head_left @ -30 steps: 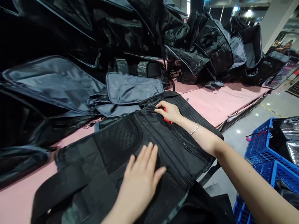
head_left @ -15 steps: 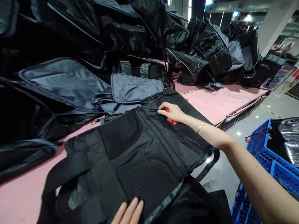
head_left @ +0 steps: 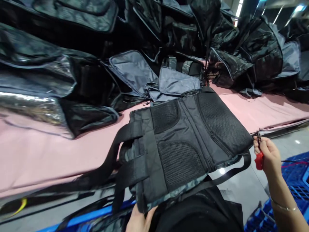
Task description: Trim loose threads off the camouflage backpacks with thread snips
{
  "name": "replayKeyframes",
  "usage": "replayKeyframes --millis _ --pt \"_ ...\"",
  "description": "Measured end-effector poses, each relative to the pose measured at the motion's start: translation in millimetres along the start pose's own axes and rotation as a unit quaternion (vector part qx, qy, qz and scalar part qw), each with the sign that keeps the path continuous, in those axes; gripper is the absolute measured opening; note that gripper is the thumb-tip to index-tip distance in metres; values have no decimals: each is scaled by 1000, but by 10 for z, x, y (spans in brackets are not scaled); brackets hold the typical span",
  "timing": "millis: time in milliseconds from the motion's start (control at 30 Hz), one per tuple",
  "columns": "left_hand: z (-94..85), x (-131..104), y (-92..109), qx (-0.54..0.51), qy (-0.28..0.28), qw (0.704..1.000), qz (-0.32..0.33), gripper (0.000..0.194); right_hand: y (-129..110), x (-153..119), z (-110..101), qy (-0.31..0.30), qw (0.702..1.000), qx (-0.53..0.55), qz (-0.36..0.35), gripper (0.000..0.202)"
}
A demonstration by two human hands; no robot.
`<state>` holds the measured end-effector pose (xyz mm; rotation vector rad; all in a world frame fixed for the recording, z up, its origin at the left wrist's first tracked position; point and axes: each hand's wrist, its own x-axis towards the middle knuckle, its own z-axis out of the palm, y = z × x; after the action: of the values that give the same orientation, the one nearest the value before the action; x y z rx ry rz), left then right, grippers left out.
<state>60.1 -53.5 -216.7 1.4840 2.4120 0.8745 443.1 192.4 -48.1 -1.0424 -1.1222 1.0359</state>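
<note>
A black backpack (head_left: 178, 129) lies back-side up across the pink table, with mesh padded panels, a zip and wide straps showing. At its near lower corner, my left hand (head_left: 141, 220) is closed on the edge; part of the fingers is hidden beneath the fabric. Out to the right, beside the far right corner of the bag, my right hand (head_left: 270, 154) is raised. It is closed around small thread snips (head_left: 259, 158) with red handles and dark blades pointing up. A loose strap (head_left: 229, 177) hangs in a loop off the bag's near side.
Piled camouflage bags (head_left: 260, 51) with grey linings line the back of the pink table (head_left: 96, 154). One open bag with silver lining (head_left: 31, 108) lies at left. Blue plastic crates (head_left: 299, 174) stand on the floor at right, and more blue shows below the table's front edge.
My right hand with the snips has left the mesh panel and moved right, off the bag. My left hand has gone from lying on the panel to gripping the bag's lower edge. The view has swung left.
</note>
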Motion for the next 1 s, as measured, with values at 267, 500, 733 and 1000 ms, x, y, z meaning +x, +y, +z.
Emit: replayKeyframes --millis 267,500,733,1000 --pt "-480 491 565 -14 56 962 267 23 -185 -372 319 22 994 87 -62 24" --pt "-771 753 1267 -189 92 963 168 28 -273 -487 724 -39 989 122 -71 23" --pt "-1487 1169 1825 -483 126 863 -84 39 -255 -452 867 -68 991 76 -91 26" --pt "-1626 1198 1610 -569 135 801 -129 48 -319 -514 1396 -131 985 8 -113 26"
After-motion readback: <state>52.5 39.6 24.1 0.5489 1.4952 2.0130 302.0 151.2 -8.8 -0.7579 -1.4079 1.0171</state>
